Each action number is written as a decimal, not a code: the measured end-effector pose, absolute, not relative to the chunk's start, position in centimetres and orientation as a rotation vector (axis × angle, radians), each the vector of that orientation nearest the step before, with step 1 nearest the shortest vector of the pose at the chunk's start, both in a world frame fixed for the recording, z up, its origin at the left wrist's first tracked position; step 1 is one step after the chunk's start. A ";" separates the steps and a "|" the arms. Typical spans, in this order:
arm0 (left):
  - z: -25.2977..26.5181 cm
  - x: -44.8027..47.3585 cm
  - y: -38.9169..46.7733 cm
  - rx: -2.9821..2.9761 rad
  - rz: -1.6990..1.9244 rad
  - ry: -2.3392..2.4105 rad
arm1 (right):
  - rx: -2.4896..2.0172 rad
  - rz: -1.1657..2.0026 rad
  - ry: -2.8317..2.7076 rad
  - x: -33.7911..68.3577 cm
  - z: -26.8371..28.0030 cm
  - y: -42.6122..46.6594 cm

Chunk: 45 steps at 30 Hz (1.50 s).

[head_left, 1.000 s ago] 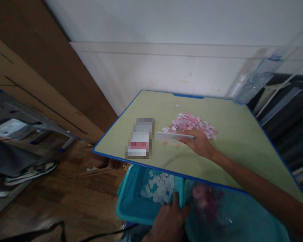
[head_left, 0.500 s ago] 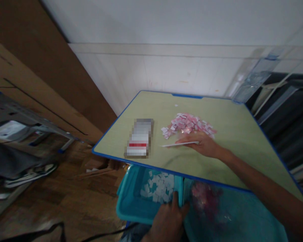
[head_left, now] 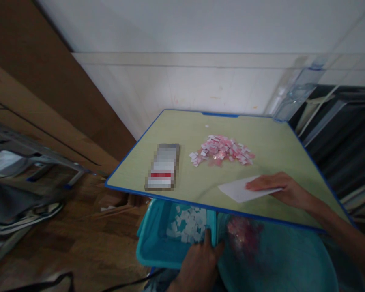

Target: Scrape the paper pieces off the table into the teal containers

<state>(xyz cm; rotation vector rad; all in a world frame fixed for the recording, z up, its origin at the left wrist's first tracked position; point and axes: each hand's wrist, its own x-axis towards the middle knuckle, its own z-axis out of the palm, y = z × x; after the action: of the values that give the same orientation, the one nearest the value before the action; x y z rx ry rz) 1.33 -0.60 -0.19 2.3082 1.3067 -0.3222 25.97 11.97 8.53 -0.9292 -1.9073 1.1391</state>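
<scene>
My right hand [head_left: 278,190] is closed on a flat white card [head_left: 239,190], tilted over the front right of the small table. Just beyond it a heap of small pink packets with white paper squares [head_left: 223,150] lies on the tabletop. Below the table's front edge, my left hand [head_left: 200,257] grips the rim of a teal rectangular basin [head_left: 158,257], index finger over the inner side and thumb outside. Loose white paper squares [head_left: 190,225] lie in that basin. Beside it, a larger round teal basin [head_left: 292,259] holds a clump of pink packets [head_left: 243,235].
The pale green table [head_left: 182,125] has a blue edge. A pixelated phone-like object [head_left: 163,166] lies on its left side. At the back right corner stands a clear plastic bottle [head_left: 298,93]. Brown cardboard [head_left: 63,93] and a person's shoe [head_left: 33,219] are at the left.
My right hand has moved right and toward me, away from the packet heap, and the card now shows its flat face. My left hand stays at the basin rim. The view has shifted slightly.
</scene>
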 end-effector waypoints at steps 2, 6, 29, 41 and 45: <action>-0.3 1.3 -0.7 2.317 -0.318 1.314 | -0.994 1.168 -1.748 26.6 8.4 11.0; -0.1 1.3 -0.6 2.295 -0.345 1.325 | -1.183 1.056 -1.623 27.9 8.1 9.4; -0.3 1.2 -0.6 2.331 -0.302 1.298 | -1.153 0.677 -2.163 24.3 10.1 15.1; -0.4 1.2 -0.5 2.313 -0.367 1.296 | -1.350 0.630 -1.982 25.3 10.3 15.3; -0.9 1.2 -0.5 2.303 -0.360 1.295 | -1.325 0.497 -1.930 23.9 9.4 16.1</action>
<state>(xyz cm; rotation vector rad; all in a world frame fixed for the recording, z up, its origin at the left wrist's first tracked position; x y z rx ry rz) 1.17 -0.55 -0.91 2.3030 1.2952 -0.3603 23.88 16.12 9.39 -1.3255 -1.9297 0.4967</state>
